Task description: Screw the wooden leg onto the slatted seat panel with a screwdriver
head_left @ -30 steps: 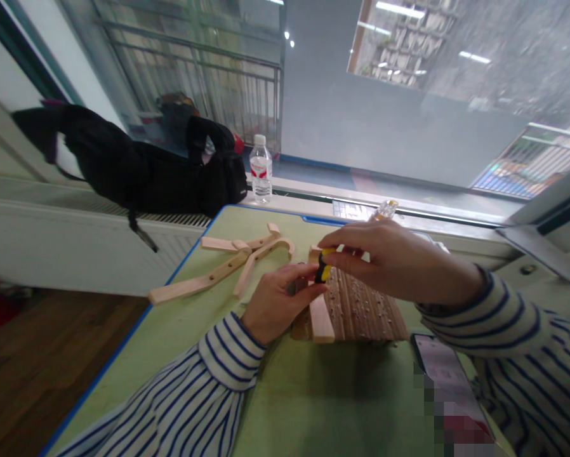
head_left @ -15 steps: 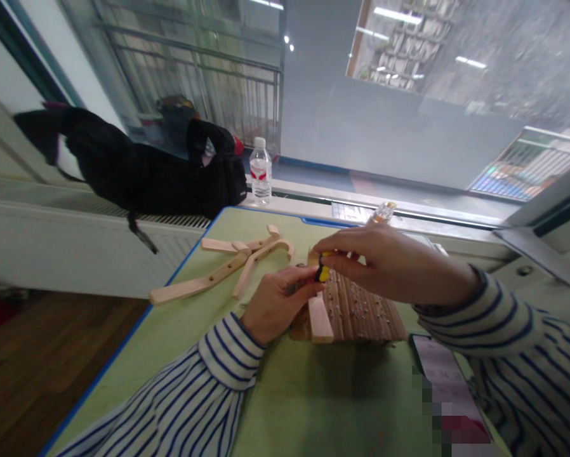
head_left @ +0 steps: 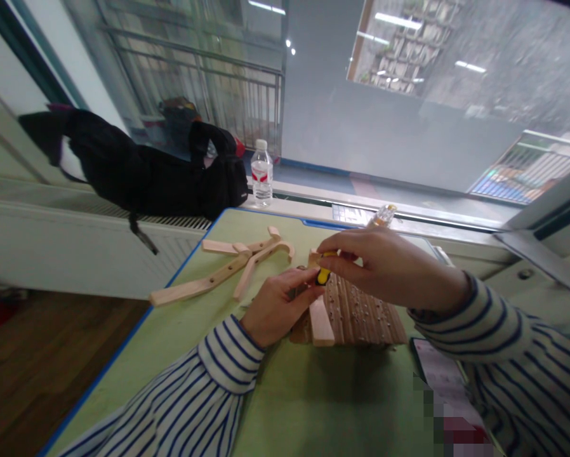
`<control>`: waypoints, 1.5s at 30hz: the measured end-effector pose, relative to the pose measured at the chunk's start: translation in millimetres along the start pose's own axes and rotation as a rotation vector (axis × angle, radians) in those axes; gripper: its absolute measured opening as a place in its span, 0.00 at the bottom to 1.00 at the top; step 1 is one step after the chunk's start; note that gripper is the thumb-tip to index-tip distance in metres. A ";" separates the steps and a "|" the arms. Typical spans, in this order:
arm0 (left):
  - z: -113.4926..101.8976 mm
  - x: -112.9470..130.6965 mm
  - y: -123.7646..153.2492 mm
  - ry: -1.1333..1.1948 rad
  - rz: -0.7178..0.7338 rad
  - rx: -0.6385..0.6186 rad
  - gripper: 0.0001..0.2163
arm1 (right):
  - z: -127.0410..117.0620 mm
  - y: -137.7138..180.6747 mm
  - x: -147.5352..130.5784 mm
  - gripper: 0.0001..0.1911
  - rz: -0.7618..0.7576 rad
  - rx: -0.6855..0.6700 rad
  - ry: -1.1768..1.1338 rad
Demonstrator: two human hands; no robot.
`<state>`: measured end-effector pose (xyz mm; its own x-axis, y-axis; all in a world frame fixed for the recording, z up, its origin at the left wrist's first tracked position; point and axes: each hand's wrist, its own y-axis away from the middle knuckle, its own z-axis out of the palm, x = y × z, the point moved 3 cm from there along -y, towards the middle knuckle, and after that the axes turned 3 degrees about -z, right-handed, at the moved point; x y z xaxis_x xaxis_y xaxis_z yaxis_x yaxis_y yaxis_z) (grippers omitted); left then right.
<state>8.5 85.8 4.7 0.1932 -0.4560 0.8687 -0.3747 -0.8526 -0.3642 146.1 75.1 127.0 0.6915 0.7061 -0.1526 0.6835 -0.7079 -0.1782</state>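
My right hand (head_left: 371, 257) pinches the top of a stubby screwdriver (head_left: 324, 273) with a yellow and black handle, held upright. From the left, my left hand (head_left: 282, 301) closes its thumb and fingers round the screwdriver's lower end; the tip is hidden. Beneath both hands lies a pale wooden strip (head_left: 321, 322), its middle covered by my fingers. It rests on a brown ridged block (head_left: 361, 311) dotted with many small bits of metal. Left of my hands are several pale wooden hook pieces (head_left: 225, 273) with dark holes, lying across one another.
The green tabletop (head_left: 285, 400) has a blue edge. A phone-like flat object (head_left: 437, 368) lies at the right, partly blurred out. Behind the table, a water bottle (head_left: 261, 174) and a black bag (head_left: 161, 174) stand by the window. A clear container (head_left: 383, 216) is behind my right hand.
The yellow and black handle has turned slightly, showing more yellow, and my right fingers have shifted on it. My left hand stays at its lower end.
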 end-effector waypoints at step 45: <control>-4.9 -0.3 -0.2 -0.001 -0.030 0.019 0.11 | -3.2 3.1 -1.8 0.15 -0.103 0.022 -0.078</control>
<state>4.1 87.4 6.1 0.2049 -0.4302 0.8792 -0.3516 -0.8706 -0.3440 147.8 71.7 129.9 0.5971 0.7750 -0.2071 0.7440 -0.6315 -0.2184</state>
